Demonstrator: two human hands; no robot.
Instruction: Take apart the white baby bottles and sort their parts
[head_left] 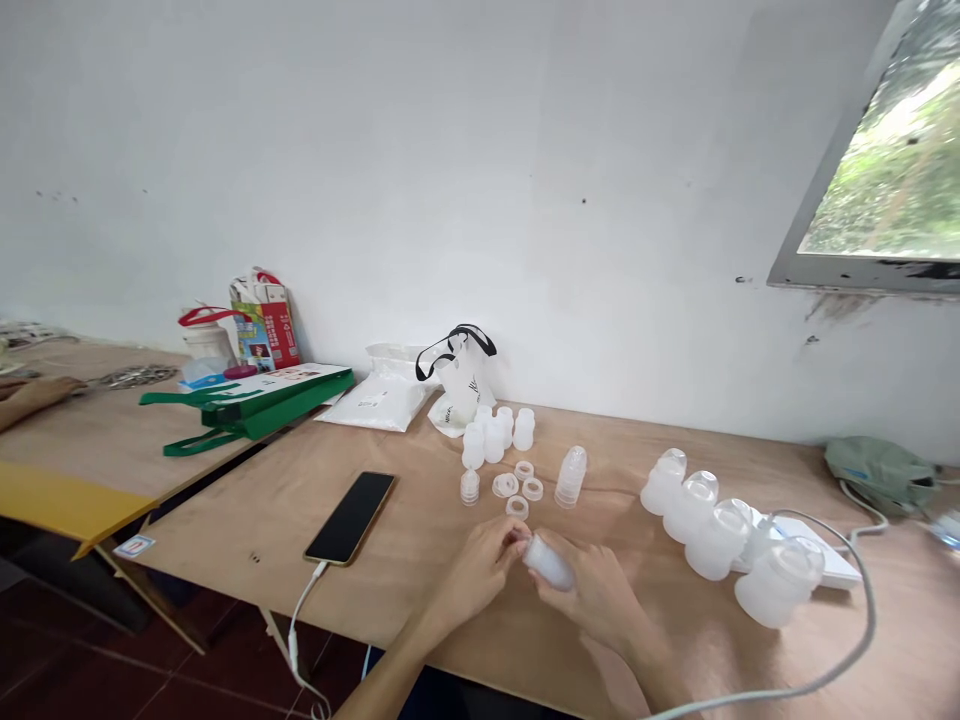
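The left hand (476, 572) and the right hand (592, 592) are holding a small frosted-white plastic bottle (549, 562) between them, lying tilted on its side just above the light plywood counter (247, 525), near its front edge. The left hand's grip is closed on the bottle's upper-left end, while the right hand's grip is curled closed over its body from the other side. The fingers hide part of the bottle, so its opening is hard to make out.

The bottle is likely light and thin-walled, stiff with a little give, and its smooth surface may prove slippery. A wrap around the wide body looks like the surest hold, with gentle pressure so the wall does not flex.

Just ahead, several translucent plastic rings (517, 507) are lying flat, beside a short stack of translucent plastic cups (571, 477) and behind them a cluster of small upright frosted bottles (487, 440) is standing. To the right, a row of larger frosted wide-mouthed containers (720, 540) is resting at a tilt. To the left, a black smartphone (350, 518) is lying screen-up, connected to a white cable (300, 625).
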